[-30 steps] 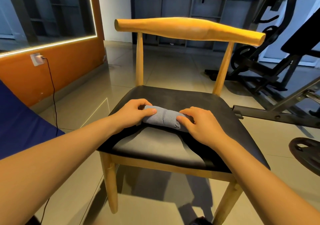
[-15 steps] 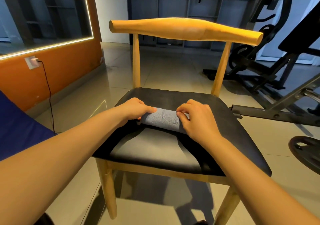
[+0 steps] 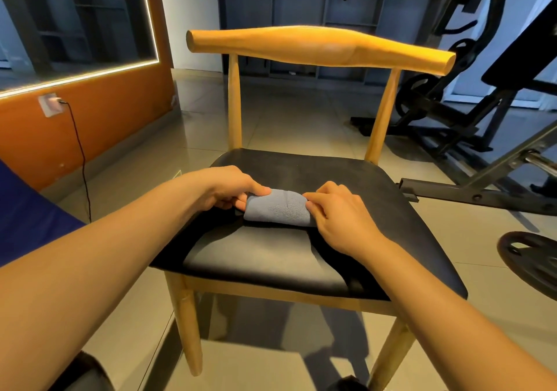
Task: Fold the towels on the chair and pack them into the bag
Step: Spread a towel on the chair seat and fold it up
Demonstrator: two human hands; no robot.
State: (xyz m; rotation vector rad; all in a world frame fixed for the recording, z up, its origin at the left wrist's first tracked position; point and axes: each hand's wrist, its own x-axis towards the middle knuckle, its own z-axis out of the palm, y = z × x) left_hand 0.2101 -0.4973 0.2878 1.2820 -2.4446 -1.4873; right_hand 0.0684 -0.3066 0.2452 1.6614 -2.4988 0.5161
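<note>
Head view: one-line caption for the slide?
Folded grey towel on the chair seat, gripped at its ends by the left hand and right hand.

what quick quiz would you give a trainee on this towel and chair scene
1. Left hand and right hand: which grips the folded grey towel? A left only, B right only, C both.
2. True or false: the towel is spread out flat.
3. Fill in: the towel sits on the wooden chair's black ____.
Key: 1 C; 2 false; 3 seat.
</note>
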